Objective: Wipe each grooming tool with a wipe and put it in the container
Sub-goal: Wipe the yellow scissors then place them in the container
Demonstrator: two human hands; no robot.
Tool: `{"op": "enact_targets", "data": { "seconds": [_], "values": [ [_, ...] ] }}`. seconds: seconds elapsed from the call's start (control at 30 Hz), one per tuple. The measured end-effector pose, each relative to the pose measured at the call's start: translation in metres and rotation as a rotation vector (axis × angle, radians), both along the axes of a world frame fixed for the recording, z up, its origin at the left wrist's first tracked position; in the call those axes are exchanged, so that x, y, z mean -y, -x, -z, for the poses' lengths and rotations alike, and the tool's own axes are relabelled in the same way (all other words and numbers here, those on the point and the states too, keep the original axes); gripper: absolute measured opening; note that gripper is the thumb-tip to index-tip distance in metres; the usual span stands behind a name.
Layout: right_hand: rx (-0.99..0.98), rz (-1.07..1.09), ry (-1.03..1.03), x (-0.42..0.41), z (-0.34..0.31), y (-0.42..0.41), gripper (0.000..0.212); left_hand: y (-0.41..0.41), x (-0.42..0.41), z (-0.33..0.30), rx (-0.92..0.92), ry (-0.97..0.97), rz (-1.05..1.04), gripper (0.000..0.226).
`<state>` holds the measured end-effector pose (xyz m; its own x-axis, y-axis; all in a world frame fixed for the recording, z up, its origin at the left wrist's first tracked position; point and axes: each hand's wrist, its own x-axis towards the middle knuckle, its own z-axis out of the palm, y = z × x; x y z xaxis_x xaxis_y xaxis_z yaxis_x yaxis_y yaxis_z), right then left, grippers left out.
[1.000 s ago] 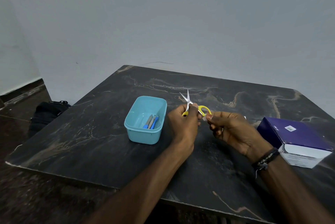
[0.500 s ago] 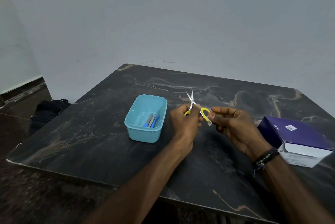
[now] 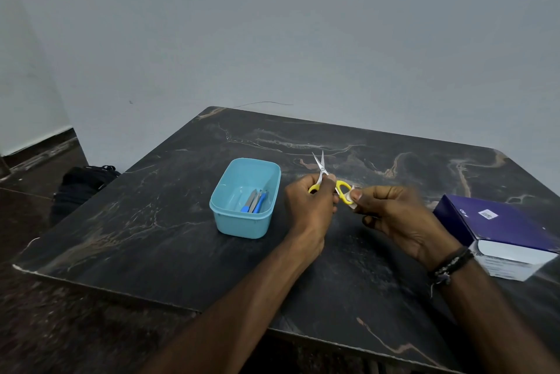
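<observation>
On worktop [image 3: 151,237]: blue container [image 3: 224,222], purple box [image 3: 497,222].
Left hand [image 3: 312,207]: grip closed on scissors [image 3: 321,169], blades parted, tips up.
Right hand [image 3: 397,216]: grip pinching wipe [image 3: 351,201] against yellow handle loop.
Done: several tools [image 3: 254,201] already lie in container.
Left: finish scissors, then drop them in; no other tools visible outside.
Writing: box label too small to read.
</observation>
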<state>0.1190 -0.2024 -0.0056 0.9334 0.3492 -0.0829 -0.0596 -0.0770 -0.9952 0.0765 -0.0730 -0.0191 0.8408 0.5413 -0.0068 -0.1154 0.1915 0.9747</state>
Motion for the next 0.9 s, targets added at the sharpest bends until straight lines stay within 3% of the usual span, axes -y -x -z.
{"op": "enact_targets", "data": {
  "seconds": [0.2, 0.3, 0.43, 0.6, 0.9],
  "values": [
    [-0.096, -0.127, 0.045, -0.0009, -0.0013, 0.0019, 0.006, 0.0015, 0.0009, -0.0017, 0.014, -0.065, -0.02, 0.025],
    [-0.069, -0.043, 0.005, -0.0026, 0.0008, -0.001, 0.016, 0.0018, 0.0012, 0.0002, 0.054, -0.163, -0.003, 0.022],
    [-0.08, -0.014, -0.039, -0.0009, -0.0004, -0.0018, 0.011, -0.0008, 0.0008, 0.0026, 0.073, -0.171, 0.021, 0.022],
    [-0.139, -0.128, -0.03, -0.0002, -0.004, 0.0005, 0.041, -0.0025, 0.0001, 0.0028, 0.07, -0.101, -0.017, 0.023],
    [-0.13, -0.079, -0.093, 0.0046, -0.0016, -0.0032, 0.035, -0.0006, 0.0032, 0.0083, 0.116, -0.257, 0.072, 0.024]
  ]
}}
